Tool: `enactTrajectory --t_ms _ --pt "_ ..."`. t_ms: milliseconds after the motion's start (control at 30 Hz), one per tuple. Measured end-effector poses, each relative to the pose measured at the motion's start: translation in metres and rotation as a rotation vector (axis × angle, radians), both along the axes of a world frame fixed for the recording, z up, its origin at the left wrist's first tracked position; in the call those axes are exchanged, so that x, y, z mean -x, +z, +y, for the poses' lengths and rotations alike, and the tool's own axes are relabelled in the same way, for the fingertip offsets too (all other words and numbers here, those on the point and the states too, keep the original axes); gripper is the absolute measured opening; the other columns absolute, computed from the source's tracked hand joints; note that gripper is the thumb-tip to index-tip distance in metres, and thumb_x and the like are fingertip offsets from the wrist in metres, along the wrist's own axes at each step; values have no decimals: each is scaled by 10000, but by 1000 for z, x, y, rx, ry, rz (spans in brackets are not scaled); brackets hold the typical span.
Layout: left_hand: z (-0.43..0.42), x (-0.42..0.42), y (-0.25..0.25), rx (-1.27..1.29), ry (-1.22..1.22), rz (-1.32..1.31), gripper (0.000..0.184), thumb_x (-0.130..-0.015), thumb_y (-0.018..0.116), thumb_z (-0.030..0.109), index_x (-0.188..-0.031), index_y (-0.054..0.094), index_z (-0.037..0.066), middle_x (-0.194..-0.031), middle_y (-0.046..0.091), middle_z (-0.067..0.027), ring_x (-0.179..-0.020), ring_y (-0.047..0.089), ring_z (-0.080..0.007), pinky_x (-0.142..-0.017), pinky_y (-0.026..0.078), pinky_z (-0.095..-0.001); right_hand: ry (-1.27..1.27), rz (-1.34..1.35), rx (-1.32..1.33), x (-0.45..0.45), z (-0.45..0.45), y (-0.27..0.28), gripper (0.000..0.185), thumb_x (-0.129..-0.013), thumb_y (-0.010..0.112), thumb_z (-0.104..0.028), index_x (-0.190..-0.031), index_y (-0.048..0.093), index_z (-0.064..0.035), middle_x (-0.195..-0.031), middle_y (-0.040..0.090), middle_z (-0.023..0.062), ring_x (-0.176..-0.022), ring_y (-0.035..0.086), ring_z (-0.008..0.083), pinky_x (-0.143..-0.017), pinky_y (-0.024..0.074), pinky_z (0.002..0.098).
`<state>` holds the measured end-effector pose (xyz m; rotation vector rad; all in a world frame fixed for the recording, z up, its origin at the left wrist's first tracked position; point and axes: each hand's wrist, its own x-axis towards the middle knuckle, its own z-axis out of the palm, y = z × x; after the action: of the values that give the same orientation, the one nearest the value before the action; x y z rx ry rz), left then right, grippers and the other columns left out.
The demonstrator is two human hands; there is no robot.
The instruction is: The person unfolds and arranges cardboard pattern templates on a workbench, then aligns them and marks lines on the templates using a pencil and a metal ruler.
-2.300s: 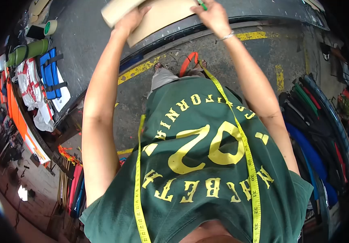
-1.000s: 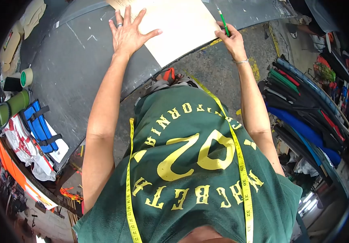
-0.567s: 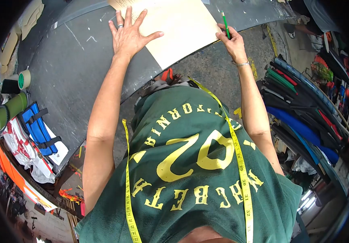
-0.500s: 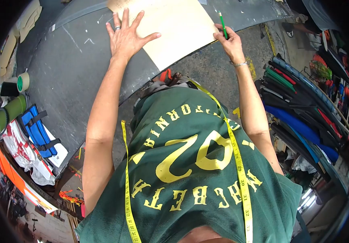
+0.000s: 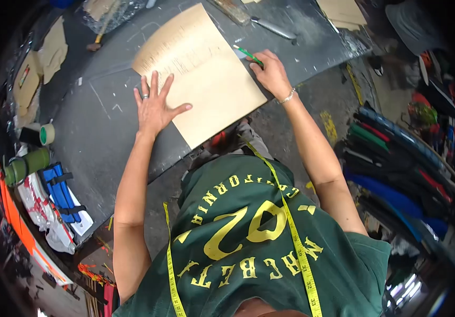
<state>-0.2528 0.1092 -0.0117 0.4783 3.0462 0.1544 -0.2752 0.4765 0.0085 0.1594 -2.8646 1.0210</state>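
A tan sheet of paper [image 5: 219, 100] lies on the dark table [image 5: 98, 132], its far end curled up and marked with handwriting. My left hand [image 5: 156, 110] is spread open, pressing on the sheet's left edge. In my right hand [image 5: 272, 75], beside the sheet's right edge, I grip a green pencil [image 5: 249, 55] that points up and to the left. A yellow tape measure [image 5: 297, 245] hangs round my neck over the green shirt [image 5: 248, 227].
Beyond the sheet lie a silver ridged tool [image 5: 274, 28] and a brush-like wooden tool [image 5: 229, 10]. Left are a tape roll [image 5: 47, 134], a green roll [image 5: 28, 164] and a blue strapped piece [image 5: 61, 193]. Stacked dark material [image 5: 386, 158] stands right.
The view has tilted, showing more of the table's far side. My right hand has moved off the sheet's right corner and up along its edge, and the pencil has tipped over leftward.
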Motion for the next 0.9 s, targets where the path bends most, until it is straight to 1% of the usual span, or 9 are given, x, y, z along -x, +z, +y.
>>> enactTrajectory --t_ms 100,200,500,567,667,767,800,867,900 --pt "6 3 3 41 3 -112 1174 -681 646 916 -1640 343 309 -1743 138 -165 -1599 43 -448 -1247 71 -682 202 -107 -52 48 0 7 373 -866 745 -129 -1224 685 -39 -1179 623 164 -1215 548 380 -1042 455 462" --pt "8 8 15 98 46 -191 1212 -669 655 916 -1657 292 314 -1751 99 -158 -1602 7 -443 -1256 54 -668 402 -203 -58 90 9 6 414 -847 765 -123 -1237 662 -31 -1242 615 165 -1273 534 371 -1069 445 470" --pt "20 16 30 241 97 -328 1271 -627 628 944 -1670 157 392 -1754 63 -143 -1600 62 -431 -1249 189 -670 793 -225 -226 161 14 -2 347 -897 698 -276 -1132 715 -22 -1033 719 231 -991 699 406 -858 557 485" --pt "24 14 33 258 111 -373 1272 -624 652 929 -1668 146 406 -1755 63 -137 -1600 70 -428 -1251 198 -665 699 25 -296 184 16 24 380 -930 641 -341 -1129 727 -29 -1060 713 219 -1009 691 395 -867 554 480" --pt "34 29 49 280 125 -426 1309 -599 756 865 -1665 151 408 -1749 78 -151 -1588 107 -456 -1234 251 -666 551 205 -344 217 16 66 548 -1027 551 -516 -1006 739 -2 -736 665 221 -747 658 426 -755 543 482" --pt "47 40 65 294 136 -483 1387 -547 857 794 -1668 151 383 -1740 93 -183 -1566 146 -507 -1207 312 -668 559 132 -295 238 26 138 676 -1032 544 -593 -850 697 39 -639 578 204 -607 566 333 -647 471 461" --pt "50 43 70 313 139 -496 1405 -539 859 794 -1671 138 377 -1740 89 -181 -1568 141 -504 -1207 317 -666 616 695 -153 208 39 184 212 -977 595 -195 -1005 702 -15 -797 693 161 -742 661 323 -728 520 435" --pt "56 48 75 341 140 -526 1439 -524 863 792 -1675 112 366 -1740 81 -177 -1571 131 -498 -1206 327 -662 731 397 18 221 56 194 301 -1027 535 -255 -1049 693 0 -885 712 219 -821 676 402 -776 531 462" --pt "55 51 76 346 136 -523 1457 -508 868 790 -1675 106 368 -1742 76 -174 -1573 129 -492 -1209 314 -670 636 346 -11 223 69 192 410 -1028 546 -368 -946 667 15 -794 639 196 -742 600 342 -710 483 451"
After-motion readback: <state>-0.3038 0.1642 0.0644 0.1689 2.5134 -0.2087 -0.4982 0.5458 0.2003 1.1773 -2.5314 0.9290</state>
